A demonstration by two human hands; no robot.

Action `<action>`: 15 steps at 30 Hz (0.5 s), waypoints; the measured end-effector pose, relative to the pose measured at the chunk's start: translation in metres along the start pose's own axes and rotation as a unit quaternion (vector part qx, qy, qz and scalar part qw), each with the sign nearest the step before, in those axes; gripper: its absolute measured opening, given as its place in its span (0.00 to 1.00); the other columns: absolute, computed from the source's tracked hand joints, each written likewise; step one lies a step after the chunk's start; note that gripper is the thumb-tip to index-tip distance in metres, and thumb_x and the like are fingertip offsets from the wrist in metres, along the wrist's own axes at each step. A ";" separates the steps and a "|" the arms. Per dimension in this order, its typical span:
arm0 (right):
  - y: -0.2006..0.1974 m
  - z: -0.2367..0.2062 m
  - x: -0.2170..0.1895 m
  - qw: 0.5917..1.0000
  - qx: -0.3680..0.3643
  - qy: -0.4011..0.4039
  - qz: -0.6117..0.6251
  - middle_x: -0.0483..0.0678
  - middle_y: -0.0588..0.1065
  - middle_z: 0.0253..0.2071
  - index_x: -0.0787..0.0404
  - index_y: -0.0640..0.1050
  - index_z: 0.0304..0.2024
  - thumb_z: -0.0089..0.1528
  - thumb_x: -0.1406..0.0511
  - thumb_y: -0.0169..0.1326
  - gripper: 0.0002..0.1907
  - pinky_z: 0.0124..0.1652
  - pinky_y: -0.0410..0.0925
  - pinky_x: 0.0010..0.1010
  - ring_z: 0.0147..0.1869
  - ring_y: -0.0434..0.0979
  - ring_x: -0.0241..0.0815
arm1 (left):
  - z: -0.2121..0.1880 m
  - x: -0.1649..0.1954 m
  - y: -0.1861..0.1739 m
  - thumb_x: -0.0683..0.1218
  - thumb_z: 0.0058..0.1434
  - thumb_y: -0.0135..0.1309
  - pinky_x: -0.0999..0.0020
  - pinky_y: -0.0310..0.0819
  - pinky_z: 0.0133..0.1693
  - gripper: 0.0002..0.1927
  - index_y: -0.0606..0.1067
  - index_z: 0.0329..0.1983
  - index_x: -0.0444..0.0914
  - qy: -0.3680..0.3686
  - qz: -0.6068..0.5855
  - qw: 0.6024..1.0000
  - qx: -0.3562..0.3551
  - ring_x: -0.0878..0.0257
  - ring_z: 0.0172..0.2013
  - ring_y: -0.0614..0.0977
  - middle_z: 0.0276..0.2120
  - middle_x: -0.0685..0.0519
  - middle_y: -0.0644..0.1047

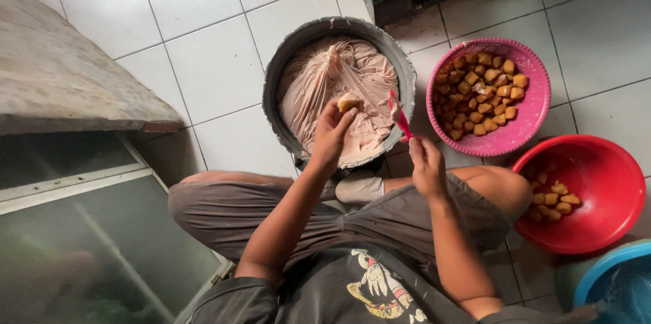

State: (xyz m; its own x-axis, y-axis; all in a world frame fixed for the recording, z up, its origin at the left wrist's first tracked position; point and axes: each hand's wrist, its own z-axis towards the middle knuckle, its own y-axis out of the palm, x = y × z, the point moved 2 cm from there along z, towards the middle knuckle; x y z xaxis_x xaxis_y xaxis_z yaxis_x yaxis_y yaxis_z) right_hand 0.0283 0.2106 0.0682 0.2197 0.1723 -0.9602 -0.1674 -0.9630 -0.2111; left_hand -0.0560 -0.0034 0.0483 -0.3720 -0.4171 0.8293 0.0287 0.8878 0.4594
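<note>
Squatting at mid-frame, the person pinches a golden tofu puff (350, 102) in the left hand (330, 135) over the grey basin of pale paste (337, 86); the right hand (427, 164) grips a red scraper (400, 115), beside the pink colander (536, 103) at right.

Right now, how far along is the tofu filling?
Done: a few fried pieces lie in the red bowl. In hand: the left hand holds one piece over the batter pot; the right hand holds a red utensil. Left: the pink basket holds many more.
</note>
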 end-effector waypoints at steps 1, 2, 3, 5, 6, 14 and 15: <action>-0.002 -0.003 0.011 1.000 0.000 0.019 0.021 0.35 0.60 0.27 0.64 0.79 0.45 0.73 0.63 0.46 0.13 0.29 0.53 0.21 0.30 0.57 0.26 | 0.008 -0.017 -0.001 0.49 0.70 0.54 0.61 0.64 0.59 0.15 0.74 0.56 0.39 -0.056 0.019 0.998 0.028 0.67 0.55 0.77 0.51 0.55 0.80; -0.005 -0.005 0.021 0.998 0.001 0.036 0.042 0.34 0.59 0.27 0.64 0.78 0.44 0.73 0.63 0.46 0.13 0.28 0.51 0.21 0.29 0.54 0.26 | 0.017 -0.032 -0.001 0.51 0.69 0.54 0.62 0.63 0.56 0.16 0.74 0.56 0.41 -0.108 0.024 0.992 0.055 0.67 0.54 0.77 0.51 0.56 0.79; -0.008 -0.007 0.029 0.998 0.004 0.038 0.055 0.34 0.59 0.26 0.64 0.78 0.44 0.73 0.62 0.45 0.14 0.28 0.50 0.20 0.28 0.54 0.25 | 0.029 -0.045 0.000 0.52 0.68 0.53 0.63 0.62 0.54 0.17 0.74 0.56 0.42 -0.159 0.030 0.983 0.081 0.68 0.54 0.77 0.51 0.57 0.79; -0.015 -0.008 0.041 0.996 0.007 0.042 0.078 0.34 0.59 0.26 0.64 0.78 0.45 0.74 0.62 0.44 0.15 0.28 0.50 0.19 0.28 0.54 0.24 | 0.062 -0.054 0.012 0.55 0.66 0.54 0.61 0.62 0.50 0.20 0.73 0.58 0.43 -0.186 0.034 0.977 0.100 0.67 0.55 0.78 0.53 0.56 0.79; -0.019 -0.007 0.044 0.995 0.007 0.048 0.085 0.34 0.59 0.26 0.65 0.78 0.45 0.74 0.61 0.44 0.15 0.27 0.51 0.19 0.28 0.55 0.24 | 0.089 -0.047 0.020 0.56 0.66 0.54 0.59 0.63 0.49 0.22 0.73 0.60 0.43 -0.163 0.032 0.982 0.094 0.65 0.56 0.79 0.54 0.54 0.80; -0.046 -0.007 0.046 0.949 0.052 0.090 0.296 0.36 0.64 0.27 0.60 0.76 0.46 0.72 0.59 0.43 0.13 0.26 0.52 0.20 0.25 0.56 0.26 | 0.156 0.059 0.046 0.55 0.74 0.46 0.51 0.59 0.70 0.30 0.60 0.77 0.44 0.143 -0.001 0.989 -0.042 0.55 0.68 0.73 0.70 0.49 0.71; -0.052 -0.004 0.048 0.939 0.081 0.064 0.328 0.36 0.62 0.25 0.58 0.75 0.43 0.73 0.58 0.44 0.13 0.25 0.51 0.21 0.24 0.54 0.26 | 0.144 0.055 0.038 0.53 0.74 0.47 0.52 0.59 0.68 0.30 0.60 0.77 0.42 0.124 0.022 0.992 -0.033 0.55 0.67 0.73 0.69 0.48 0.71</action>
State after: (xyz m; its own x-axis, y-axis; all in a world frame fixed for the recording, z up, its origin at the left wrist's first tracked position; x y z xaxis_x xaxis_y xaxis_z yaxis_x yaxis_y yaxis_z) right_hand 0.0516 0.2682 0.0344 0.1311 -0.4826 -0.8660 -0.4497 -0.8074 0.3819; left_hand -0.2090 0.0350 0.0659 -0.1304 -0.4200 0.8981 0.1043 0.8950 0.4337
